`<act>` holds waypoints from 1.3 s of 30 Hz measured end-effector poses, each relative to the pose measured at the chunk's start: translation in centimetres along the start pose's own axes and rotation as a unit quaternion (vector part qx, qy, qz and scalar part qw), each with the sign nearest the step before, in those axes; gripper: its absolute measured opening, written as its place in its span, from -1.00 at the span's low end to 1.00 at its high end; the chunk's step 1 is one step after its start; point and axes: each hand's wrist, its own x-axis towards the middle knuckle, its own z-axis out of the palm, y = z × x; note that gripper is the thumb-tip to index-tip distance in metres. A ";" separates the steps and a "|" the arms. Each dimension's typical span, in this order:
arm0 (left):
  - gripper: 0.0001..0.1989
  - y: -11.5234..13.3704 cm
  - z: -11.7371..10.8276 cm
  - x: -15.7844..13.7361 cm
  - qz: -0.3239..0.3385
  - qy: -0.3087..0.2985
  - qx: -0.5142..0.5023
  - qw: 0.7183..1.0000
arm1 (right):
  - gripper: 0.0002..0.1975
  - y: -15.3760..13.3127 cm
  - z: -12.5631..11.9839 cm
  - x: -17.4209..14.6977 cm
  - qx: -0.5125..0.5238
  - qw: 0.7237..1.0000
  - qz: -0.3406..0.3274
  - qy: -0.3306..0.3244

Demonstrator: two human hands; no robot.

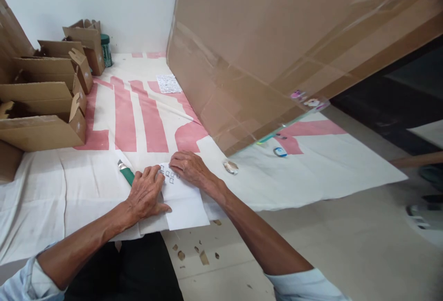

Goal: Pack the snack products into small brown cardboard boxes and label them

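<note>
A white wall (121, 5) backs a table spread with a pink-and-white cloth (157, 128). The left hand (147, 192) lies with thumb spread along the left edge of a white sheet (187, 211); the right hand (190, 168) bends its fingers together over the far end (whether either pinches it, one cannot tell). The sheet sits at the table's near edge, its near end overhanging. It looks light, thin and easily creased; the bare near corners seem the best hold. Left of it lies a green-handled cutter (127, 173); farther left, open cartons (38, 130); to the far right, a large cardboard box (256, 47).
</note>
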 end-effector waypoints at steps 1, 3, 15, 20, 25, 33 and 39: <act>-0.23 0.0 0.0 0.0 0.003 0.001 -0.001 1.000 | -0.77 0.0 0.0 -0.1 0.003 1.000 -0.001 0.000; -0.25 0.0 -0.1 0.0 0.009 0.002 0.000 1.000 | -0.77 0.0 0.1 -0.1 0.007 1.000 0.001 0.005; -0.24 -0.1 -0.7 0.3 0.019 -0.014 0.016 1.000 | -0.79 -0.5 -0.1 -0.7 0.002 1.000 -0.006 0.013; -0.26 -0.4 -0.5 0.5 0.030 -0.015 0.016 0.999 | -0.81 -0.9 -0.3 -0.9 0.015 1.000 0.002 0.016; -0.30 -0.5 -0.8 0.9 0.043 -0.016 0.004 0.999 | -0.81 -1.5 -0.5 -1.1 0.001 1.000 0.014 0.004; -0.62 -2.0 -0.6 3.0 0.080 -0.001 -0.050 0.996 | -0.76 -2.1 -0.3 -1.4 -0.021 0.999 0.031 -0.007; -0.71 -2.1 -1.6 4.5 0.084 -0.030 -0.033 0.995 | -0.72 -2.2 -0.1 -1.4 -0.037 0.999 0.033 -0.012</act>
